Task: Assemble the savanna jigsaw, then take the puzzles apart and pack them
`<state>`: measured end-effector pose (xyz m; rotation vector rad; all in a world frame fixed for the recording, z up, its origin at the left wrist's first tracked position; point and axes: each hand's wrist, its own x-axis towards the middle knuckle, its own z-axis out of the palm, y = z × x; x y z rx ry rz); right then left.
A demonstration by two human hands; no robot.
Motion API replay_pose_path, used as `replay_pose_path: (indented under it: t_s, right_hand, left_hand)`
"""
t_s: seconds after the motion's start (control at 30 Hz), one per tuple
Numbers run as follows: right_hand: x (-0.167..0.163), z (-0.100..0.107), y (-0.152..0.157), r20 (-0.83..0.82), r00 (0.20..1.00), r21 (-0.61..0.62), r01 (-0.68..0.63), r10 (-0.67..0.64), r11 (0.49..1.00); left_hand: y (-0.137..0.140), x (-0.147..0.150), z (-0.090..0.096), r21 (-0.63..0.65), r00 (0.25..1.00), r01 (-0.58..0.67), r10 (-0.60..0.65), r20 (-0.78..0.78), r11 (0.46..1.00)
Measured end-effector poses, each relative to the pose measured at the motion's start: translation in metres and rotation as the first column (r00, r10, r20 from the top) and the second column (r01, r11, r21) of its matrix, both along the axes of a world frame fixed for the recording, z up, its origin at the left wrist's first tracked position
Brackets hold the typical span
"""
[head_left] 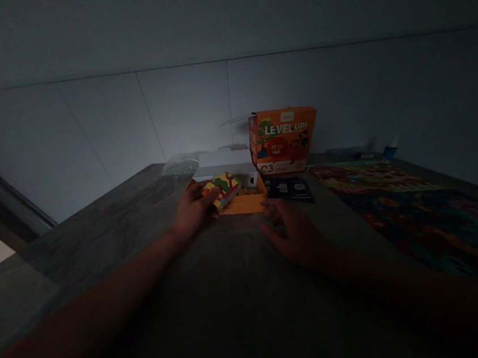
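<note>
The fingers of the left hand (193,211) are curled around a stack of colourful puzzle pieces (223,188), thumb on the near side and fingertips on the upper edge, gripping it just above the left end of a shallow orange tray (245,203). The stack is tilted, its far end over the tray and its near end in the palm. The right hand (293,233) lies lower and nearer on the tabletop (217,295), its fingers loosely spread and empty, the fingertips just short of the tray's right front corner; whether they touch the wood is hard to tell in the dim light. Behind the tray sits a white box part (225,162), and just right of that stands an upright orange box printed LEVEL UP! (282,139). A dark leaflet (289,189) lies flat between the tray and a large, brightly printed puzzle picture (399,202) that covers the right side of the tabletop. A crumpled clear plastic bag (181,163) rests at the far edge, by the pale wall.
</note>
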<state>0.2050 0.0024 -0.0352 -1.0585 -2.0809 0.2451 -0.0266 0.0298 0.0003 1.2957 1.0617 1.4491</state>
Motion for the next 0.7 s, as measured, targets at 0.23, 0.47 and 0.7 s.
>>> replay_pose_path:
  t_s: [0.23, 0.47, 0.7]
  right_hand:
    - [0.001, -0.003, 0.001, -0.006, 1.0, -0.007, -0.015, 0.015, 1.0]
    - [0.0, -0.003, 0.002, 0.001, 1.0, 0.021, -0.025, 0.025, 0.999]
    - [0.0, -0.001, 0.001, 0.023, 0.999, 0.003, -0.025, 0.025, 1.0]
  left_hand:
    - [0.003, -0.006, 0.012, -0.095, 0.975, -0.074, 0.092, 0.204, 0.993]
    - [0.005, -0.005, 0.011, -0.148, 0.993, -0.114, 0.11, -0.038, 0.982]
    - [0.003, -0.024, 0.011, 0.297, 0.469, -0.245, 0.382, -0.796, 0.923]
